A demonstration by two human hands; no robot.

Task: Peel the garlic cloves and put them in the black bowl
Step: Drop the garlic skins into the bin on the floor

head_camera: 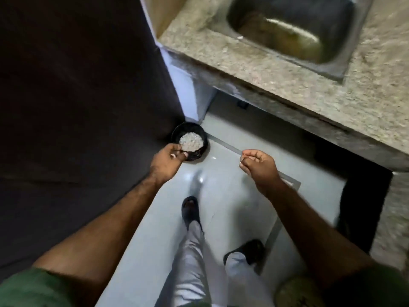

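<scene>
Standing over a pale floor (232, 173), the person grips the near rim of the black bowl (190, 138) with the left hand (169, 158); peeled garlic cloves (191, 141) lie heaped inside. Right hand (259, 165), apart, fingers curled; whether it pinches anything is unclear. A sink (292, 29) lies far right.

No legible text, label, brand, number or sign was observed on any surface in view.
</scene>
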